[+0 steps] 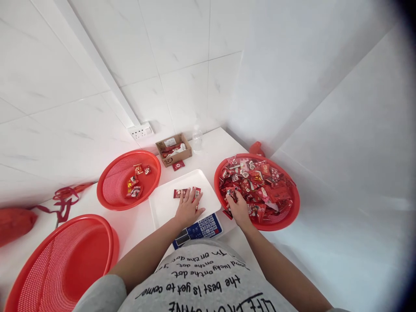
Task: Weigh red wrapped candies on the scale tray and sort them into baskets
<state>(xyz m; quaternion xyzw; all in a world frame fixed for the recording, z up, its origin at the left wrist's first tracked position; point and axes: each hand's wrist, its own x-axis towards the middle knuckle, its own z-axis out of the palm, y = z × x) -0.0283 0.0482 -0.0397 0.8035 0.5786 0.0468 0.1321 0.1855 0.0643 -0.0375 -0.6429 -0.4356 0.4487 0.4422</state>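
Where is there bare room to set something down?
Bare tabletop lies between the clear bottle and the packet-filled right basket; the white tray is bare left of the packets under the left hand. Crowded: that basket, with the right hand at its edge.

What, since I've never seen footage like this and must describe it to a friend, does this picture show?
There is no machine here: one person works bare-handed, and a camera worn on the head looks forward and down. On the white table sits a scale with a white tray. The left hand lies spread over red packets on that tray. The right hand reaches into a red basket heaped with wrapped packets, touching them; whether it grips one is hard to tell. To the left, another basket holds a few packets; behind stand a cardboard box and a clear bottle.
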